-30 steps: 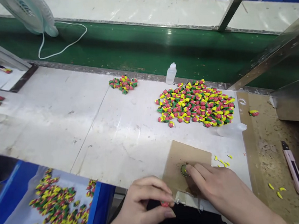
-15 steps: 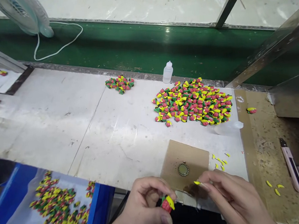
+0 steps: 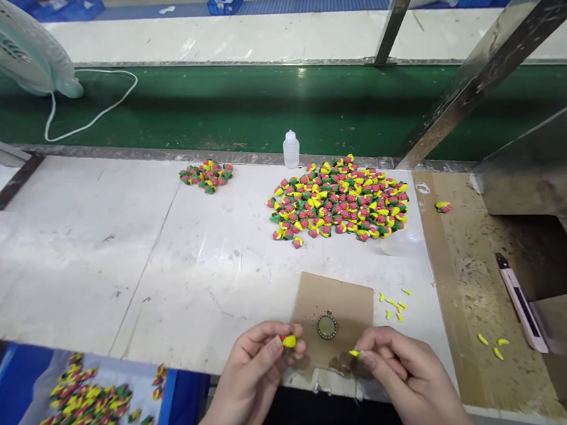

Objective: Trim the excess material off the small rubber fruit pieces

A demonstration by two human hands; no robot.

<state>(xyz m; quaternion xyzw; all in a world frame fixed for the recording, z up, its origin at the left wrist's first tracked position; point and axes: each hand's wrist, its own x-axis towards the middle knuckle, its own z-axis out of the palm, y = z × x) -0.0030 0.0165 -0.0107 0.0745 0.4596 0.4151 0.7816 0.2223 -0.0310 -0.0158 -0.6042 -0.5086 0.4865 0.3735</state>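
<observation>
The left hand (image 3: 248, 381) is clenched on a small moulded piece (image 3: 289, 341), held between thumb and fingertips at 8 o'clock of the kraft card (image 3: 335, 294); only its yellow end shows, so its full form cannot be confirmed. The right hand (image 3: 407, 373) has moved off the round metal bezel (image 3: 326, 327), which now lies free on the card, and pinches a yellow sliver (image 3: 354, 353) at 5 o'clock. Loose yellow slivers (image 3: 392, 307) lie just beside the card at 3 o'clock.
</observation>
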